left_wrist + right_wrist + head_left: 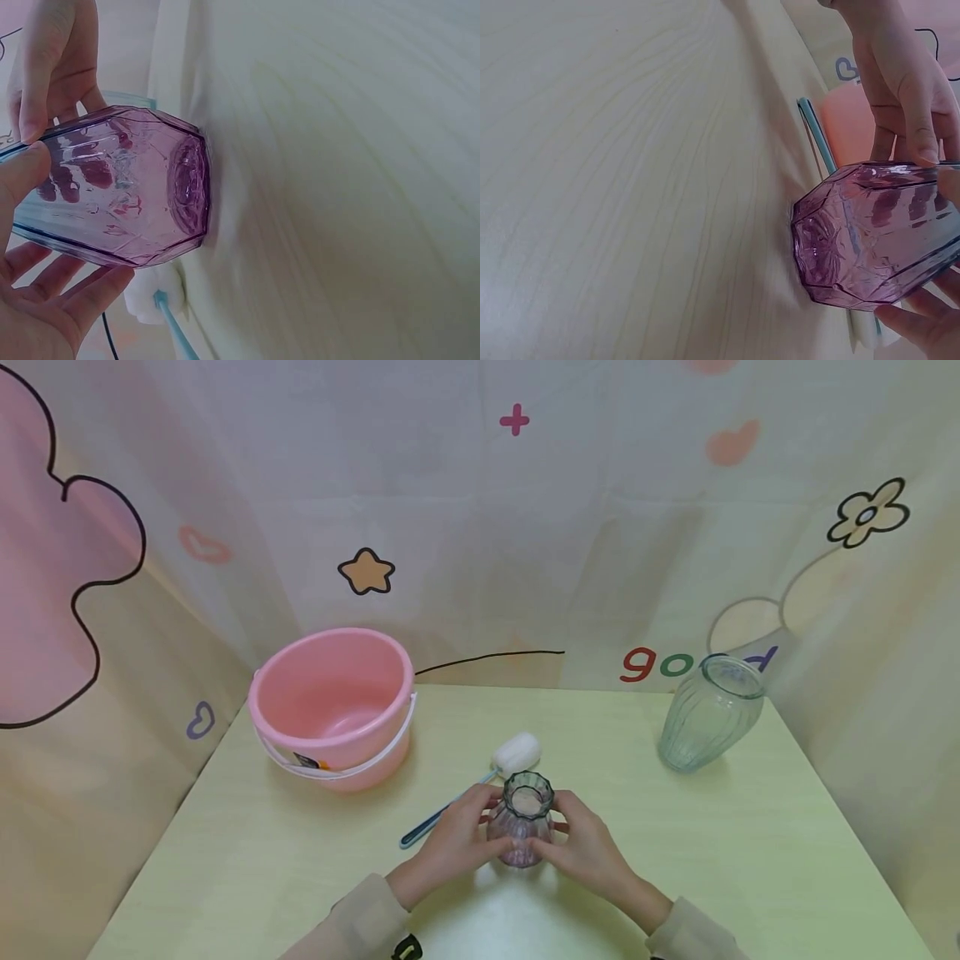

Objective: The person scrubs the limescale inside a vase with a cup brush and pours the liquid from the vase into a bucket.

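On my head view, I see a pale fabric backdrop (450, 468) hung behind and down both sides, printed with a black-outlined pink shape (45, 577) at the upper left, an orange star (367, 571) left of centre, a dark pink plus sign (515, 420) at the top, and an outlined flower (867, 513) at the upper right. Below that flower I can read part of some coloured lettering (637, 665). The surface (810, 852) is pale yellow-green, its wood grain plain in both wrist views, under soft light that brightens it at bottom centre.
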### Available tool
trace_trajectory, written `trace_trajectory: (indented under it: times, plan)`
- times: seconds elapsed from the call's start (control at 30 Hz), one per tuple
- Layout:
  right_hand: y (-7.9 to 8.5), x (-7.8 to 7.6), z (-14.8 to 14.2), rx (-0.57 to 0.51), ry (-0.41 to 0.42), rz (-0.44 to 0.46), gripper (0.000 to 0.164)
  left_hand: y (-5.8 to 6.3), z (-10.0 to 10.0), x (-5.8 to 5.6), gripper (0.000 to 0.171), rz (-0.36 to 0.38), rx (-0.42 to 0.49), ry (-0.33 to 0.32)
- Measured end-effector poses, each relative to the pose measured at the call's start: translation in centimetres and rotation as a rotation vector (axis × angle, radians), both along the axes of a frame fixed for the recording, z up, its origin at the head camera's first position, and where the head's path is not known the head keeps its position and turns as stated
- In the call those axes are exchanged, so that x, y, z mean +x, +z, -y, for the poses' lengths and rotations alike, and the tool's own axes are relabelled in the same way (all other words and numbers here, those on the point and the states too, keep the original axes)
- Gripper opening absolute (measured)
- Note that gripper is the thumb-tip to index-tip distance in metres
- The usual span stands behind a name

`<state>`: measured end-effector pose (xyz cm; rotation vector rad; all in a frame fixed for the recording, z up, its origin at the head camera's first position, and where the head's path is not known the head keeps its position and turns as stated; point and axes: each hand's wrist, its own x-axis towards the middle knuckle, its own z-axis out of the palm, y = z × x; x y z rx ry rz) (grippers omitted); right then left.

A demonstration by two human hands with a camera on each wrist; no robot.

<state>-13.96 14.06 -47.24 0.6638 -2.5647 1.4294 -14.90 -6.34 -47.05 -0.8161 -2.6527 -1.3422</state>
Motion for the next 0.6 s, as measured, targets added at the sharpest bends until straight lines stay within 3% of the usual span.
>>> trace_trajectory:
  times: [0.43,0.6]
  plan:
    - [-0.33,0.05,-0.09,0.074,0.022,-0.032,0.059,-0.3,0.08,0.15,0.058,-0.014,-0.009,-0.011]
    - [-0.5,-0.08,-0.07,0.107,0.032,-0.087,0.063,-0.37,0.12,0.17,0.059,-0.019,-0.018,-0.001]
